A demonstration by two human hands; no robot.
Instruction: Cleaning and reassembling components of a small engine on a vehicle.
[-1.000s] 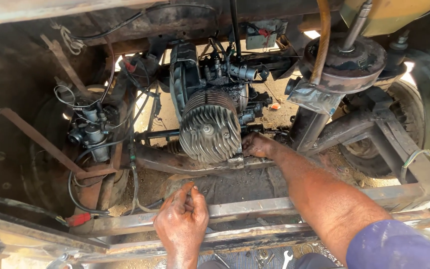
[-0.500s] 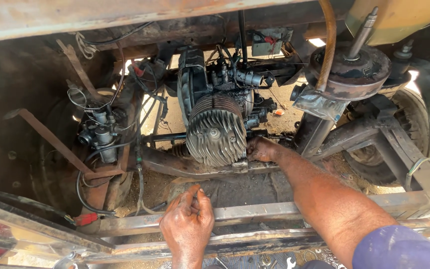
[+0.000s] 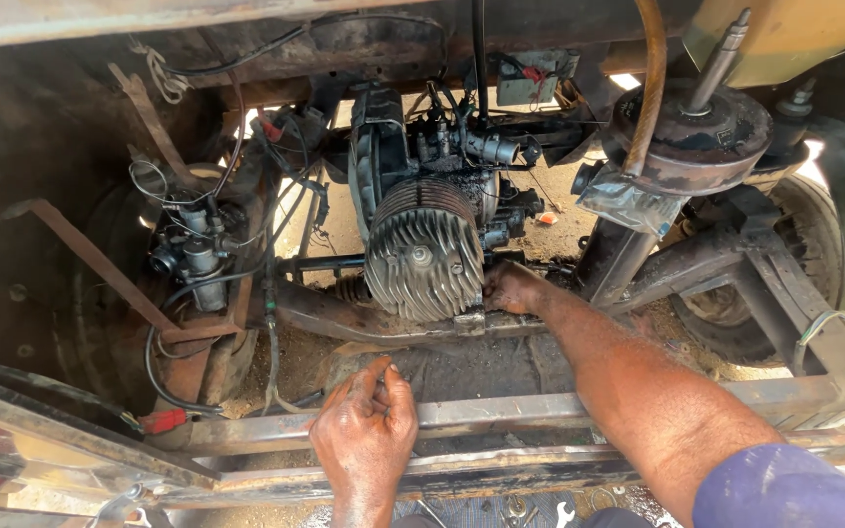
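Finned engine (image 3: 424,252) just beside right hand (image 3: 509,288), beyond left hand (image 3: 366,430).

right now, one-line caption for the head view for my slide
Right hand reaches beside the finned engine cylinder while the left hand rests on the rusty frame rail.

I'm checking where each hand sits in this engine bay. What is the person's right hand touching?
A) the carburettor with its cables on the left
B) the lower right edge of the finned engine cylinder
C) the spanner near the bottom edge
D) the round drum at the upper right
B: the right hand reaches under the lower right edge of the finned engine cylinder, while the left hand rests on the frame rail.
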